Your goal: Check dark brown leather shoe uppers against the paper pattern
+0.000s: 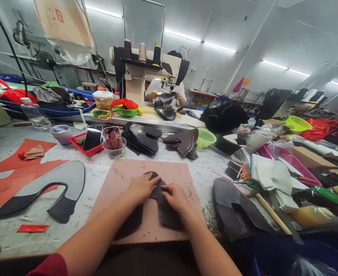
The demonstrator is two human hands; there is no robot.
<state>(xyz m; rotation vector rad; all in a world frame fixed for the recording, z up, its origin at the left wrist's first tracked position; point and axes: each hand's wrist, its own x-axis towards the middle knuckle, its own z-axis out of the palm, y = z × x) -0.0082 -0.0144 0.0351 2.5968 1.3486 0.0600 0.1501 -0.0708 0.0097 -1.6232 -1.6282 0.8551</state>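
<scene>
A dark, curved leather shoe upper [167,212] lies on a pink board [114,180] straight in front of me, its two ends toward me. My left hand [143,188] rests flat on the upper's rounded top, fingers stretched across the leather. At the upper's right edge, my right hand [175,196] has its fingers bent and pressed together on the leather. My left forearm partly hides the left end of the upper. To the right lies a stack of similar dark uppers [229,207]; to the left, a grey-and-black upper [74,176].
Behind the board stand a red basket [92,151] with a phone, more stacked uppers [141,140] and brown leather pieces [183,142]. A hammer's wooden handle [274,214] and a glue-coloured jar [312,216] are at right. Across the table, a person works at a sewing machine [136,74].
</scene>
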